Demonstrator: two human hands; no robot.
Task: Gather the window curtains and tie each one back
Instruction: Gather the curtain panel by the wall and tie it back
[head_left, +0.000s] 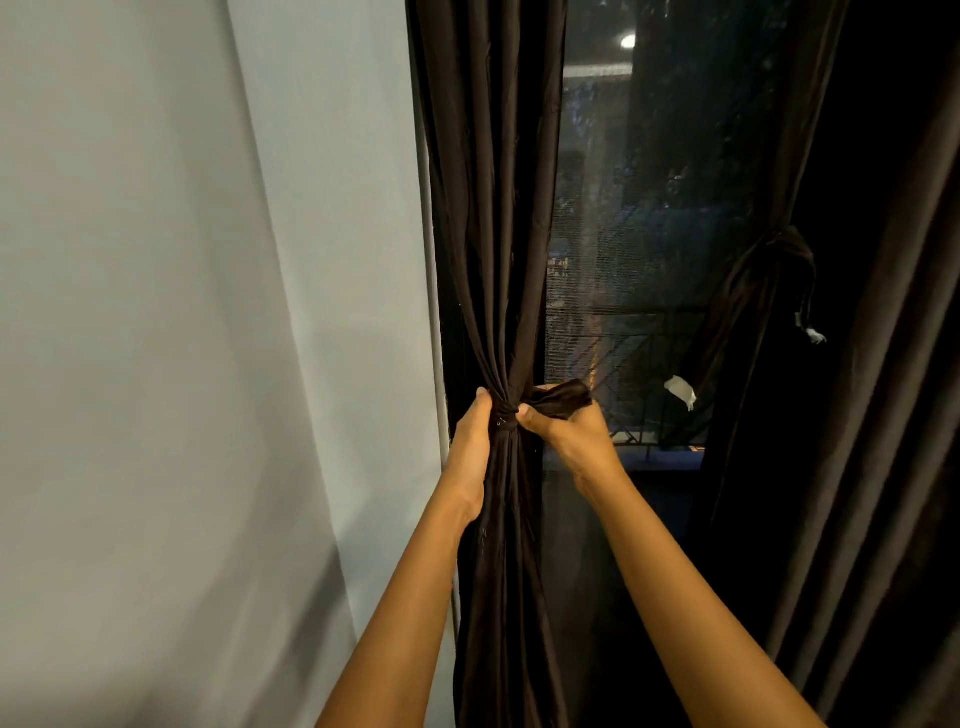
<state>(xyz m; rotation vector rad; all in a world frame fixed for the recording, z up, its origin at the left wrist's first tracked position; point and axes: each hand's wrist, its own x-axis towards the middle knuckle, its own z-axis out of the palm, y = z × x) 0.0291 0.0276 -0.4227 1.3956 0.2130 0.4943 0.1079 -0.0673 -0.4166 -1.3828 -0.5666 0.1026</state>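
Single head-worn view, facing forward and slightly down, close to dark curtain (488, 208) and window (623, 208)

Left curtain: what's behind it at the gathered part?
Behind the left curtain itself nothing shows: its folds cover it. Right of its edge, the mesh screen shows, a railing and night beyond. The left hand grips the gather, the right hand the tie.

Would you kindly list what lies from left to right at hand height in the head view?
Pale wall → left hand → gathered curtain → right hand holding the tie band → window screen → tied-back curtain.
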